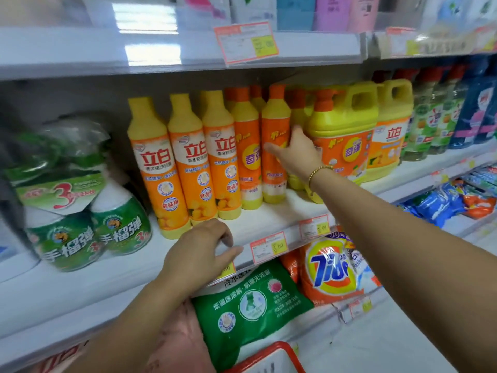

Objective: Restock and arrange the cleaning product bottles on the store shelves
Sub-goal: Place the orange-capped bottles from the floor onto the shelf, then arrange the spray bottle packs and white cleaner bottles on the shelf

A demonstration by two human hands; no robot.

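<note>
Basket handle (271, 351), red, curves nearest to us at the bottom edge. Just beyond it a green detergent bag (250, 305) lies on the lower shelf beside an orange Tide bag (330, 267). Above those bags our left hand (199, 254) rests on the front lip of the middle shelf (129, 267). Its fingers are loosely bent, the tips on the shelf board and the thumb laid along the price rail near a price tag (269, 247); it holds nothing. Farther in, our right hand (295, 152), a gold bracelet (318, 169) at the wrist, reaches the orange-capped bottle (274, 168). That bottle stands upright on the middle shelf, rightmost in the front row of slim bottles. Our thumb lies across its label and our fingers wrap round its right side, so we grip it. Further left in that row stand three yellow-capped bottles (188, 157). Just right of our hand is a yellow pump jug (347, 122). Far left on the same shelf sits a pack of green spray bottles (80, 211).
</note>
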